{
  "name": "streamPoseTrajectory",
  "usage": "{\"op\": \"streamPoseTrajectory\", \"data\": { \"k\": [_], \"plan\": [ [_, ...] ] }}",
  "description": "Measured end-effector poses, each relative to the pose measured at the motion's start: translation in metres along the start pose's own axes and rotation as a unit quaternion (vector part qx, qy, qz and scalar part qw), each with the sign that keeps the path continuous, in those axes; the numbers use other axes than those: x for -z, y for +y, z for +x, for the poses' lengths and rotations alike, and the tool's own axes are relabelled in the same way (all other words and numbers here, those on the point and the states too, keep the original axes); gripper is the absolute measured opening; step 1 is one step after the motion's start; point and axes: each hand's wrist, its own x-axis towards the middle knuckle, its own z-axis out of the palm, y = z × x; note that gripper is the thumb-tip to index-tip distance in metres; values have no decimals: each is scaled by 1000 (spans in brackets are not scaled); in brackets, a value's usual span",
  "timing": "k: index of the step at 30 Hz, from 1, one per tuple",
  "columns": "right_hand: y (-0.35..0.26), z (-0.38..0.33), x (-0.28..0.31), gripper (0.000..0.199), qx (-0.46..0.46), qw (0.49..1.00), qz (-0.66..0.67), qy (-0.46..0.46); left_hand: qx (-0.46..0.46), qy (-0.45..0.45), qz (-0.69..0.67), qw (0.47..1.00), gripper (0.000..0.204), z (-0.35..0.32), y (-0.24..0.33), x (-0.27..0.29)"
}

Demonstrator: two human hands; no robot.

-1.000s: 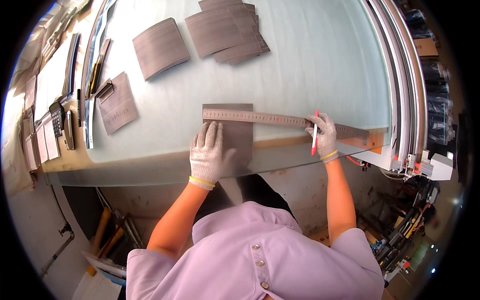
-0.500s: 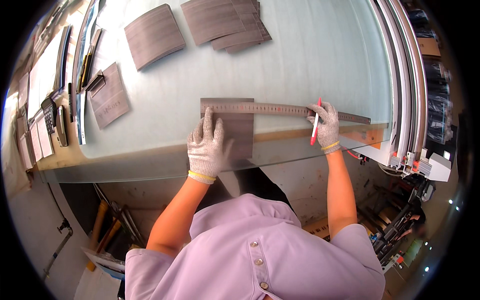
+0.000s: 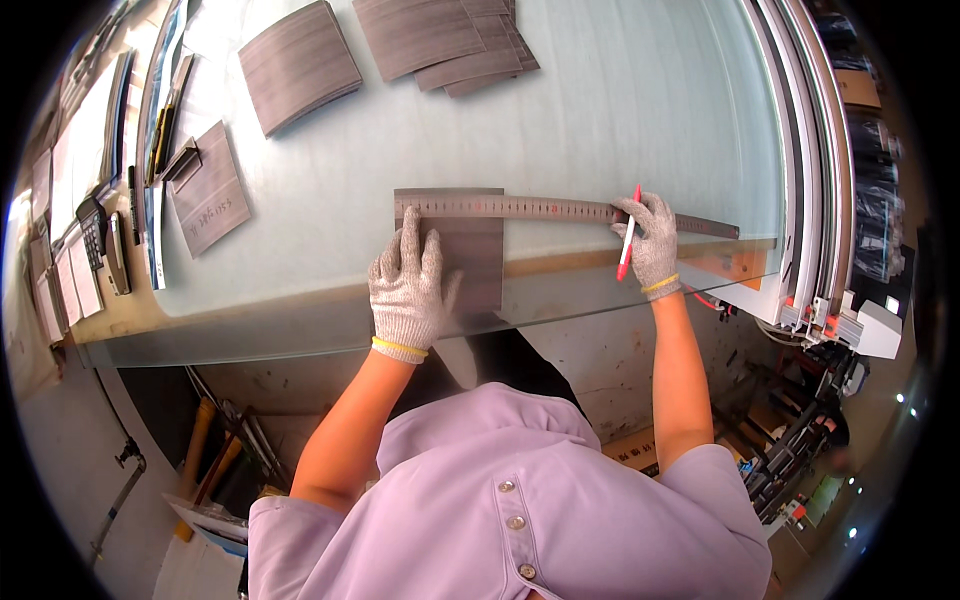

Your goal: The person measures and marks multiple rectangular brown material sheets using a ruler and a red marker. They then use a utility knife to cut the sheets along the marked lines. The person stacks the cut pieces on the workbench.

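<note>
A long steel ruler (image 3: 580,209) lies across the upper part of a dark grey-brown rectangular sheet (image 3: 477,262) and reaches well past it to the right. My left hand (image 3: 409,290), in a pale knitted glove with a yellow cuff, rests over the sheet's left side. Its fingers are spread, and the index fingertip presses on the ruler's left end. In a matching glove, my right hand (image 3: 654,245) closes around a red and white pen (image 3: 628,245). Fingers of that hand also touch the ruler near its right part.
Stacked dark sheets (image 3: 300,66) and a fanned pile (image 3: 430,40) lie farther back on the glass-topped table (image 3: 330,220). At left are a marked sheet (image 3: 212,190) with a metal block (image 3: 181,160), cutters and a calculator (image 3: 92,230). A metal rail (image 3: 800,150) borders the right.
The view has shifted slightly, moving the table items a little left and up. My hands keep nearly the same places on the ruler, and the pen's tilt is slightly changed.
</note>
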Motion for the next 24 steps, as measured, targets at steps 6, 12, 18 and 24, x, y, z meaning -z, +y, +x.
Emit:
{"op": "streamPoseTrajectory", "data": {
  "k": [6, 12, 18, 24],
  "plan": [
    [-45, 5, -13, 34, 2, 986, 131, 105, 2, 2, 2, 1000, 60, -1, 0, -1],
    [-148, 27, -73, 12, 24, 927, 359, 105, 2, -4, -1, 1000, 60, 0, 1, 1],
    [-176, 54, -105, 15, 30, 933, 341, 112, 1, -5, -5, 1000, 60, 1, -1, 0],
    [-170, 56, -113, 12, 85, 938, 316, 114, 3, -7, -9, 1000, 60, 1, 0, 1]
  ]
}}
